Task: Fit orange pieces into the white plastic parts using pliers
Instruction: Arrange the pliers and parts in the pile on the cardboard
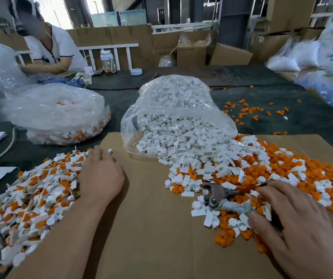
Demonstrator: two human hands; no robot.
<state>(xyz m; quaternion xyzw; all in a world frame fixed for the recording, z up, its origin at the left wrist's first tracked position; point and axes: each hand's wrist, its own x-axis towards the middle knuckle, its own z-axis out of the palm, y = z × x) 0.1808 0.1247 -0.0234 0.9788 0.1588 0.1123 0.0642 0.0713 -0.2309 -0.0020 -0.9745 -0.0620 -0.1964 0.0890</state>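
Loose orange pieces [320,178] and white plastic parts [205,160] lie mixed in a heap on the right of a cardboard sheet [157,228]. The metal pliers [220,195] lie on that heap, jaws pointing left. My right hand [294,222] rests over their handles, fingers curled around them. On the left lies a pile of white parts with orange pieces fitted [28,200]. My left hand [101,174] rests palm down at that pile's right edge, fingers bent into it; whether it holds a piece is hidden.
A clear bag of white parts [173,117] spills onto the cardboard at centre. Another clear bag with fitted parts [60,115] sits at the left. Scattered orange pieces [252,111] dot the dark table behind. A person [48,49] works at the far left. Cardboard boxes stand behind.
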